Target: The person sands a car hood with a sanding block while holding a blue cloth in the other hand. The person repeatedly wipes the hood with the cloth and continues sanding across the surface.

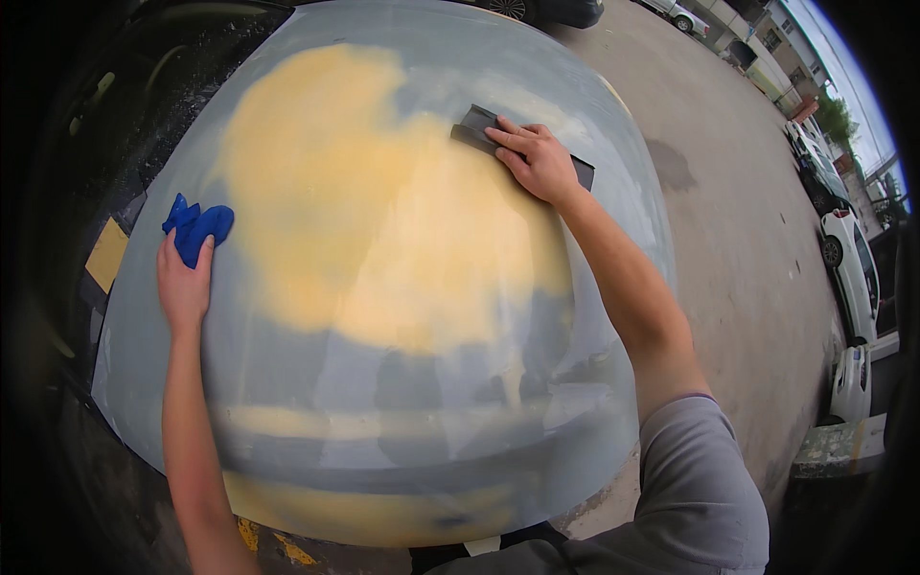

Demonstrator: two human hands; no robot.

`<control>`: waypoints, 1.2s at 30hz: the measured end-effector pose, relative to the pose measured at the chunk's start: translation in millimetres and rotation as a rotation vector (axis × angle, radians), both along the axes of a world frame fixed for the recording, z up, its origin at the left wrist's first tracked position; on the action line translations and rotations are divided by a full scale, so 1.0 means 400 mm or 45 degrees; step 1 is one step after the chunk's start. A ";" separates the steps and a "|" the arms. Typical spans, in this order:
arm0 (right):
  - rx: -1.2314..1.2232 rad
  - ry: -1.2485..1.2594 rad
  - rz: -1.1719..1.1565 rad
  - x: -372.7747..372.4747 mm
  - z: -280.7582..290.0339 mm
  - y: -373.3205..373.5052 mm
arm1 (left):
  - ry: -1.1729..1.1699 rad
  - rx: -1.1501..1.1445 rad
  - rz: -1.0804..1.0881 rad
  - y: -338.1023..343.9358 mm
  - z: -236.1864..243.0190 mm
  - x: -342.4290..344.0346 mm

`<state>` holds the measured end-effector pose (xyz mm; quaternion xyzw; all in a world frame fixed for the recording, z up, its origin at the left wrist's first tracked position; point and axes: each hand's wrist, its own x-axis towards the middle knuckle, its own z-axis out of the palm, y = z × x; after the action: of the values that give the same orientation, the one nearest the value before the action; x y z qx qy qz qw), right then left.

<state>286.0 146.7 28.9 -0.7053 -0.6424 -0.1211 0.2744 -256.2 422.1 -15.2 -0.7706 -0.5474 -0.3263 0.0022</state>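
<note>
A car hood point(287, 374) in grey primer spreads out before me, with a large patch of yellow filler point(316, 211) across its middle. On the far right part of the hood, my right hand point(539, 158) grips a long dark sanding block point(472, 129), its fingers over the top and the block lying flat against the surface. My left hand point(187, 278) is at the hood's left side, closed on a crumpled blue cloth point(199, 228) that rests on the panel. Part of the block is hidden under my right hand.
Left of the hood lies the dark windshield point(115, 105), with a tan sheet point(106, 255) beside the hood's edge. Concrete ground point(738, 259) stretches to the right, where white cars point(850, 264) are parked. A dark car point(565, 11) stands beyond the hood.
</note>
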 end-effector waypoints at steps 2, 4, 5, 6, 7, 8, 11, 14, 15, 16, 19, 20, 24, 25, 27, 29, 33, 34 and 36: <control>0.054 -0.014 0.081 -0.073 -0.017 -0.073 | 0.007 0.032 -0.001 0.019 -0.021 -0.036; -0.020 0.003 0.195 -0.230 -0.061 -0.225 | 0.055 0.019 0.015 0.033 -0.046 -0.098; -0.029 -0.010 0.252 -0.290 -0.060 -0.322 | 0.067 0.018 0.014 0.038 -0.044 -0.109; -0.034 -0.023 0.303 -0.322 -0.058 -0.394 | 0.081 0.022 0.008 0.047 -0.043 -0.114; -0.034 -0.021 0.327 -0.317 -0.052 -0.406 | 0.068 0.088 -0.047 0.063 -0.044 -0.117; -0.036 -0.032 0.354 -0.303 -0.045 -0.403 | 0.088 0.086 -0.025 0.079 -0.044 -0.097; 0.020 -0.049 0.195 -0.136 -0.032 -0.193 | 0.036 0.029 -0.001 0.149 -0.013 -0.053; 0.028 0.019 -0.091 -0.029 0.002 -0.094 | -0.160 -0.176 0.051 0.067 0.042 0.197; 0.040 0.016 -0.104 -0.061 -0.007 -0.104 | -0.148 -0.120 -0.025 0.031 0.053 0.250; 0.042 0.018 -0.113 -0.101 -0.017 -0.122 | -0.132 -0.074 -0.099 -0.013 0.057 0.297; 0.017 0.058 0.188 -0.350 -0.060 -0.320 | -0.285 -0.115 -0.488 -0.179 0.144 0.442; 0.063 -0.025 0.236 -0.390 -0.078 -0.380 | -0.386 -0.169 -0.636 -0.228 0.163 0.512; 0.056 -0.088 0.219 -0.240 -0.016 -0.291 | -0.397 -0.170 -0.987 -0.434 0.285 0.773; 0.092 -0.064 0.104 -0.180 -0.010 -0.230 | -0.357 -0.228 -0.987 -0.486 0.307 0.821; 0.009 -0.014 -0.009 -0.138 0.016 -0.215 | -0.263 -0.362 -0.974 -0.576 0.349 0.885; 0.022 -0.007 0.009 -0.206 -0.013 -0.235 | -0.209 -0.414 -0.953 -0.584 0.346 0.883; 0.075 -0.028 0.253 -0.366 -0.072 -0.436 | -0.079 -0.365 -0.961 -0.578 0.349 0.844; 0.057 -0.034 0.285 -0.359 -0.070 -0.437 | -0.070 -0.329 -0.925 -0.567 0.337 0.829; 0.068 -0.099 0.193 -0.237 -0.046 -0.328 | -0.067 -0.232 -0.880 -0.526 0.319 0.790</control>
<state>191.4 15.5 10.6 -0.6417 -0.7007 -0.1443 0.2764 59.9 211.5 112.2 -0.8986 -0.2811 -0.2773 -0.1912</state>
